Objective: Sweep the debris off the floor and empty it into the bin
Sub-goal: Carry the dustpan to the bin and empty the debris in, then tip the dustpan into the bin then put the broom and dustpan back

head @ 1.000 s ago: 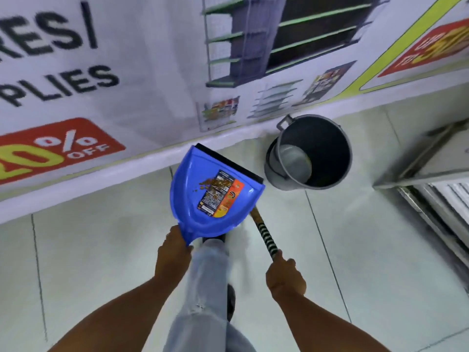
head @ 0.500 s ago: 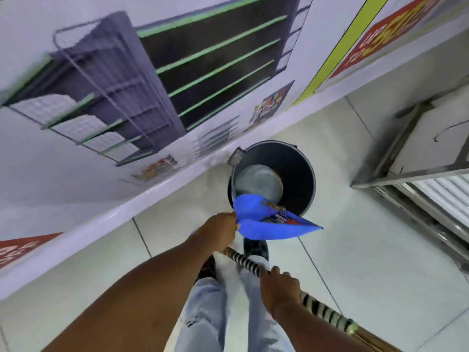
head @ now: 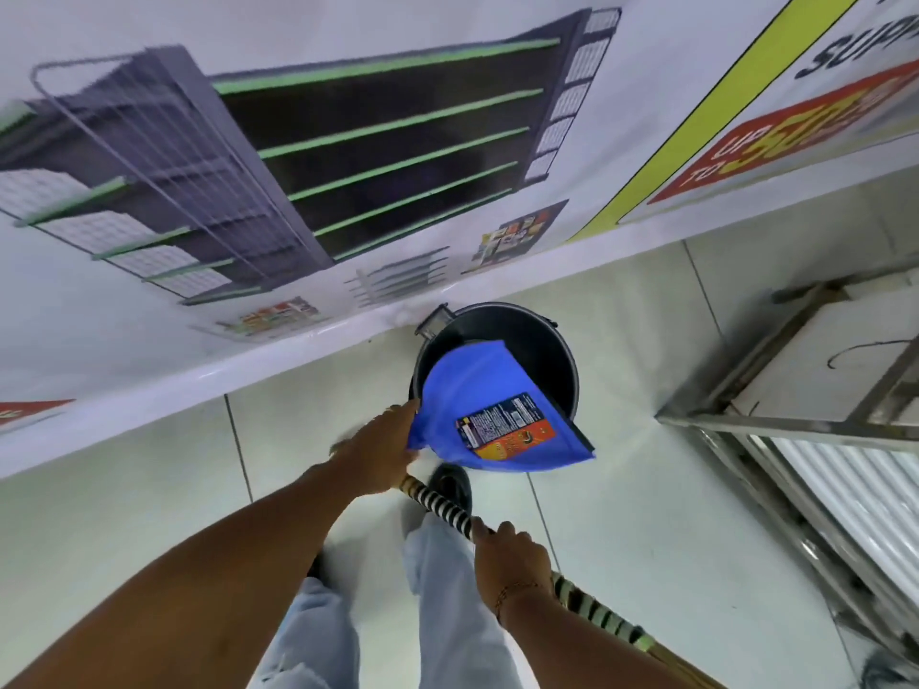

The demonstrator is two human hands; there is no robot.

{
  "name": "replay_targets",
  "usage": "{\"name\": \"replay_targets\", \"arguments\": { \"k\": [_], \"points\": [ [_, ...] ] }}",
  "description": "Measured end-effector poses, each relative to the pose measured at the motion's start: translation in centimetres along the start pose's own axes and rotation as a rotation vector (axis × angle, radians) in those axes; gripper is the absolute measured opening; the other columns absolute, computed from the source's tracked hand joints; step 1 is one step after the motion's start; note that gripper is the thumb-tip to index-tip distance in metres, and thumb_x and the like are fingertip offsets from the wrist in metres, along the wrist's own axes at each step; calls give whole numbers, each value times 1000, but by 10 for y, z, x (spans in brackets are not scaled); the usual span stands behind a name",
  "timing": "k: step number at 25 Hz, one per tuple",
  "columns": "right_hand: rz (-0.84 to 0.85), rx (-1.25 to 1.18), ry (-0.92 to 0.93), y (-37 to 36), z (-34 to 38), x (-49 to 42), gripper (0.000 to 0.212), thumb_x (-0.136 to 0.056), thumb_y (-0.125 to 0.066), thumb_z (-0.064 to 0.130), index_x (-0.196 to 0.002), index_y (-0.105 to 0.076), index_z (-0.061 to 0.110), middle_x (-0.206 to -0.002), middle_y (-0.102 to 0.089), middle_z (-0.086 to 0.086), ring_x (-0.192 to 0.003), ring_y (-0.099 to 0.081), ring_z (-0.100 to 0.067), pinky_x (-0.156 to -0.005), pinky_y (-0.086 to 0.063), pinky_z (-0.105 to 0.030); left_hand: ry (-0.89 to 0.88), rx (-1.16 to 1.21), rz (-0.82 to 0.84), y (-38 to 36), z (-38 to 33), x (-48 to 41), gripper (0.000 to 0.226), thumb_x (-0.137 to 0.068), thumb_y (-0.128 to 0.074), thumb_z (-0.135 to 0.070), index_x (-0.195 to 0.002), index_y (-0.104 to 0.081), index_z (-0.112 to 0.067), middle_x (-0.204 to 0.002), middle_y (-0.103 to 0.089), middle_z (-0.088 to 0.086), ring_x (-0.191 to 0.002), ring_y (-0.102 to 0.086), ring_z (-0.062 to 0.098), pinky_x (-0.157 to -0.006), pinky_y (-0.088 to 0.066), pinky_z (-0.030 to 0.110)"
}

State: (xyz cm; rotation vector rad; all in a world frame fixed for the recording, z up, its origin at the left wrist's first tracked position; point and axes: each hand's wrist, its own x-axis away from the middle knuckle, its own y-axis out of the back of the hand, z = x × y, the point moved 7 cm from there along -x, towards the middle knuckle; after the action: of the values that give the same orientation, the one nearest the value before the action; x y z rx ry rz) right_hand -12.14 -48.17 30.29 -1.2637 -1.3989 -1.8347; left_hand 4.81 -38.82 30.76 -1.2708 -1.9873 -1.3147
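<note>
My left hand (head: 379,452) grips the handle end of a blue dustpan (head: 477,390) and holds it tilted over the mouth of a dark grey round bin (head: 547,340) that stands on the floor by the wall. A dark-and-orange snack wrapper (head: 507,427) lies inside the pan near its black front lip. No loose crumbs show in the pan. My right hand (head: 509,556) is closed around a striped black-and-white broom handle (head: 440,504), which runs from under my left hand down to the lower right.
A wall banner (head: 348,166) with printed shelves and sale signs rises behind the bin. A metal-framed stand (head: 795,420) with a white top stands at the right. My legs in light jeans (head: 437,604) and a dark shoe (head: 450,482) are below the pan on the tiled floor (head: 621,514).
I walked up to the bin. The dustpan went from level in front of me to tipped over the bin's mouth, and the brown crumbs seen on it earlier no longer show.
</note>
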Motion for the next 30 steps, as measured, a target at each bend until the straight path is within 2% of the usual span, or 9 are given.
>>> {"name": "replay_targets", "arguments": {
  "k": [3, 6, 11, 14, 16, 20, 24, 27, 30],
  "points": [
    [-5, -1, 8, 2, -3, 4, 41, -93, -40, 11, -134, -42, 12, -128, -56, -11, -121, -52, -30, -98, -44, -37, -25, 55, -194, 7, 42, 37, 54, -83, -52, -2, -134, -36, -5, -126, -50, 18, -114, -50, 34, -97, -41, 40],
    [-15, 7, 17, 2, 11, 3, 36, -90, -42, 12, -126, -48, 10, -126, -59, -10, -119, -55, -29, -95, -46, -35, 91, 108, -349, 6, 113, 83, 44, -83, -52, 5, -126, -42, 2, -118, -55, 23, -99, -57, 39, -85, -45, 44],
    [-104, 73, 9, -4, 75, 4, 52, -95, -36, 17, -145, -26, 24, -130, -50, -9, -113, -58, -32, -89, -48, -39, 254, 267, -446, -4, 225, 157, 37, -81, -49, 7, -118, -43, 2, -108, -56, 24, -88, -57, 41, -76, -46, 44],
    [-164, 7, -3, -5, 142, -11, 49, -96, -38, 19, -144, -29, 25, -132, -49, -12, -113, -58, -33, -89, -49, -41, 302, 311, -448, -12, 297, 203, 36, -80, -50, 3, -116, -43, 2, -105, -53, 20, -88, -57, 41, -73, -44, 41],
    [-207, 2, 16, 0, 184, -32, 46, -95, -41, 21, -141, -35, 25, -128, -52, -13, -113, -58, -34, -86, -50, -42, 278, 267, -428, -21, 343, 226, 30, -82, -48, 0, -112, -45, 4, -95, -56, 19, -78, -59, 41, -66, -43, 38],
    [-295, 123, 140, 16, 259, -83, 49, -95, -46, 19, -142, -37, 29, -129, -54, -13, -112, -57, -35, -85, -50, -42, 281, 174, -300, -49, 434, 246, 38, -73, -53, 11, -110, -49, 3, -88, -59, 15, -71, -62, 37, -63, -38, 32],
    [-376, 211, 355, 12, 352, -146, 49, -93, -51, 12, -141, -44, 22, -130, -55, -15, -113, -55, -37, -86, -49, -43, 231, 151, -265, -76, 502, 227, 37, -71, -49, 8, -106, -50, -5, -90, -61, 13, -73, -62, 31, -65, -40, 29],
    [-395, 241, 495, -8, 418, -201, 54, -87, -54, 1, -139, -48, 15, -120, -62, -22, -106, -58, -41, -87, -50, -44, 184, 152, -260, -97, 526, 189, 43, -69, -48, 8, -109, -50, -7, -91, -63, 12, -74, -63, 29, -67, -49, 32],
    [-411, 298, 510, -29, 477, -270, 52, -86, -52, -4, -136, -49, 8, -115, -65, -23, -107, -59, -39, -86, -50, -40, 153, 156, -319, -118, 558, 142, 45, -69, -53, 5, -112, -48, -9, -94, -64, 10, -74, -64, 26, -69, -54, 32]
  ]
}}
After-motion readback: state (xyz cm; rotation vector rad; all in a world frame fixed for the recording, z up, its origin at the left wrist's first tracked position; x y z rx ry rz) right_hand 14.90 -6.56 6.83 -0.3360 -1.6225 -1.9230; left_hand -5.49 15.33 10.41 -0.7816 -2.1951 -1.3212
